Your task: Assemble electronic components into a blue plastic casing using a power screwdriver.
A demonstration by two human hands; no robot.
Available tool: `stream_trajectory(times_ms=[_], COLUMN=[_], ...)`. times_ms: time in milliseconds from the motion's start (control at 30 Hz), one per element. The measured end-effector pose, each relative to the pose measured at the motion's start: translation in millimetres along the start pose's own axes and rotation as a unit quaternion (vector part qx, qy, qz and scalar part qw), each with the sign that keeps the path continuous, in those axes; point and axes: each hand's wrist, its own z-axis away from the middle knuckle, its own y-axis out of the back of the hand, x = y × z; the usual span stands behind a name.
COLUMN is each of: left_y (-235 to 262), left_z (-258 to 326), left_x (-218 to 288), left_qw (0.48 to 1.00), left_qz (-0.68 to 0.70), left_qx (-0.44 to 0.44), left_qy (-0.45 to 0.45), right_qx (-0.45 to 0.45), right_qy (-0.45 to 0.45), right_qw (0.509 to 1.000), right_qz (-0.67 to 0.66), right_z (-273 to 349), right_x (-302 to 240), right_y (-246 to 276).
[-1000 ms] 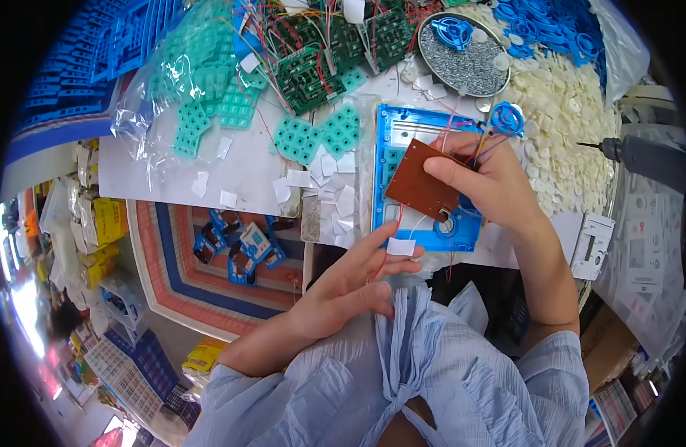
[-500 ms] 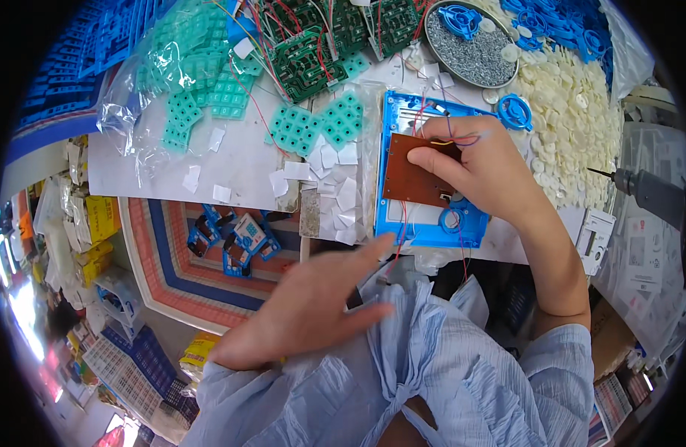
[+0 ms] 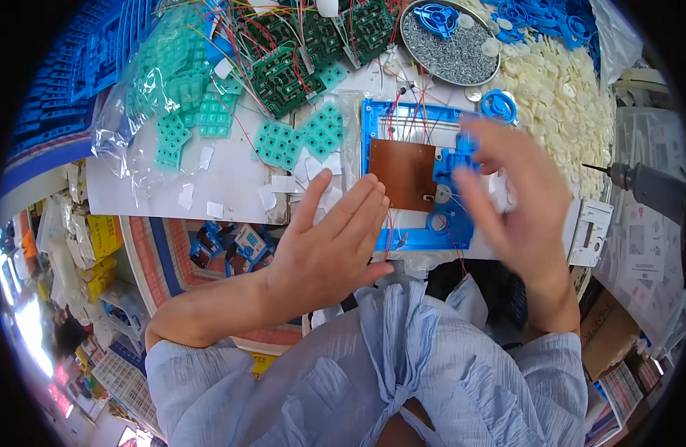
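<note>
A brown circuit board [image 3: 402,175] lies copper-brown side up in a blue plastic casing [image 3: 432,240] on the table. My left hand [image 3: 332,235] is open, its straight fingers together and the thumb apart, with the fingertips at the board's left edge. My right hand [image 3: 525,201] hovers over the casing's right side, blurred by motion, thumb and fingers spread and nothing visible between them. Beside the board, nearest that hand, sits a blue plastic part [image 3: 456,158] inside the casing. Thin red and dark wires [image 3: 413,115] run out above and below the board.
Green circuit boards [image 3: 287,78] with wires and teal rubber keypads [image 3: 279,144] lie at the far left. A round tray of small screws [image 3: 451,56] stands beyond the casing. Cream discs [image 3: 563,97] are heaped at right, near an electric screwdriver [image 3: 645,186]. White paper pieces [image 3: 287,184] lie left.
My right hand has let go of the brown board and moved right. The board now rests in the casing. My left hand has come up to the board's left edge.
</note>
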Motion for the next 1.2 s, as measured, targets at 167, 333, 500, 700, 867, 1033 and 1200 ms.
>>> stream_trajectory(times_ms=[167, 333, 500, 700, 867, 1033, 1200], left_y=[2, 3, 14, 17, 11, 6, 1], left_z=[-9, -14, -20, -20, -7, -1, 3], left_x=[-1, -9, -20, -18, -7, -3, 1], left_qw=[1.0, 0.998, 0.995, 0.996, 0.996, 0.995, 0.996], left_qz=[-0.001, 0.05, 0.063, 0.041, -0.02, -0.049, -0.072], left_qx=[-0.011, -0.04, -0.041, -0.076, -0.089, -0.082, -0.06], left_qy=[-0.022, -0.027, -0.06, -0.035, -0.021, -0.014, -0.006], right_qx=[-0.162, -0.21, -0.233, -0.203, -0.149, -0.135, -0.134], right_qy=[0.118, 0.132, 0.13, 0.151, 0.149, 0.142, 0.151], right_qw=[0.974, 0.961, 0.952, 0.961, 0.976, 0.979, 0.977], right_qz=[0.109, 0.124, 0.149, 0.11, 0.06, 0.045, 0.075], right_z=[31, 23, 23, 14, 13, -3, -2], right_x=[1, 2, 0, 6, 20, 18, 15], right_y=[-32, -25, -18, -31, -35, -41, -44])
